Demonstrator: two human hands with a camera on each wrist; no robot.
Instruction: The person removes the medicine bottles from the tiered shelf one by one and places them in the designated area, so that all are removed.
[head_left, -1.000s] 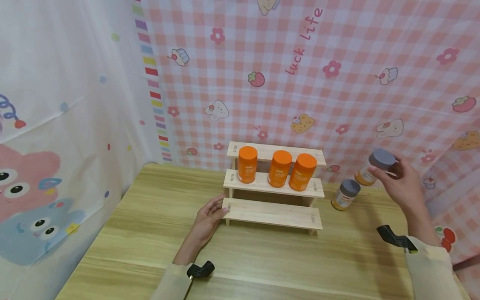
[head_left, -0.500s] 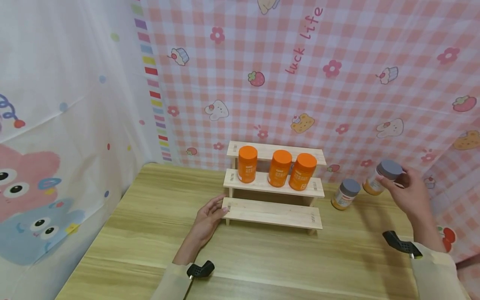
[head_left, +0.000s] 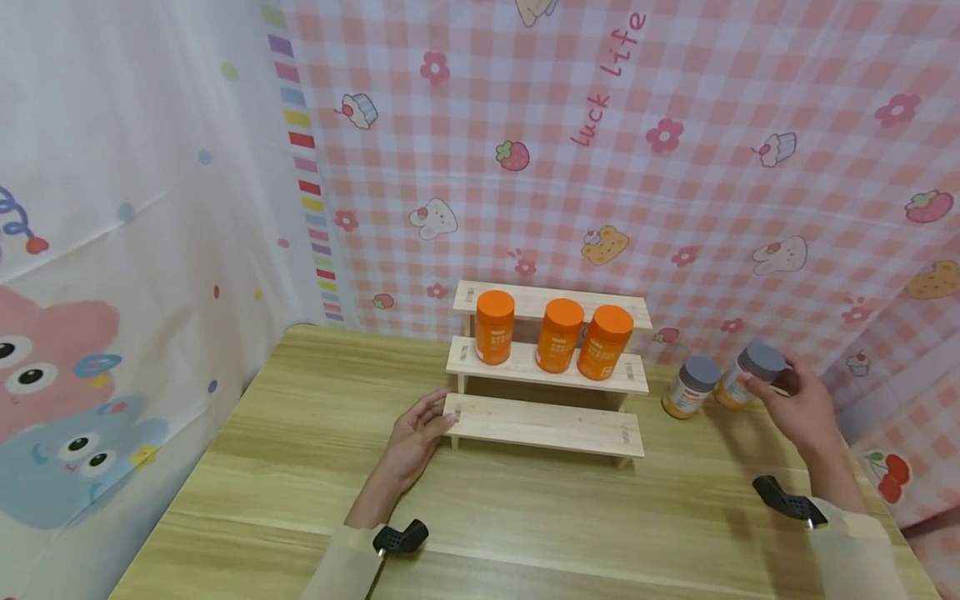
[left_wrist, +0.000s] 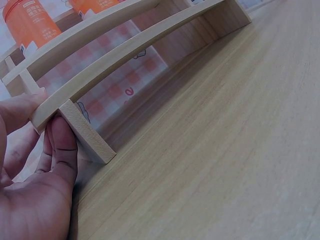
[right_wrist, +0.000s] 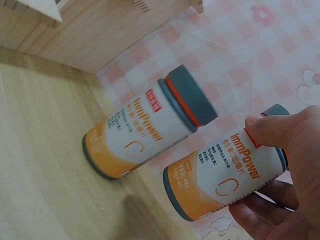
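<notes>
My right hand [head_left: 804, 408] grips a grey-capped vitamin C bottle [right_wrist: 222, 175], thumb on one side and fingers on the other. Just left of it a second grey-capped bottle [head_left: 691, 388] stands upright on the table. With thumb above and fingers beneath, my left hand [head_left: 417, 440] pinches the left end of the lowest step of a three-tier wooden rack [head_left: 543, 425]. On the middle step stand three orange bottles: one on the left [head_left: 495, 327], one near the middle [head_left: 559, 336] and one on the right [head_left: 604, 342].
The wood-grain table [head_left: 525, 521] reaches back to a pink checked cloth [head_left: 480, 192] hanging behind the rack. At the left hangs a white cloth [head_left: 150, 108] with cartoon prints.
My right hand first moved right and down with its bottle, then left and lower, bringing it beside the standing grey-capped bottle. The left hand and the rack have stayed in place.
</notes>
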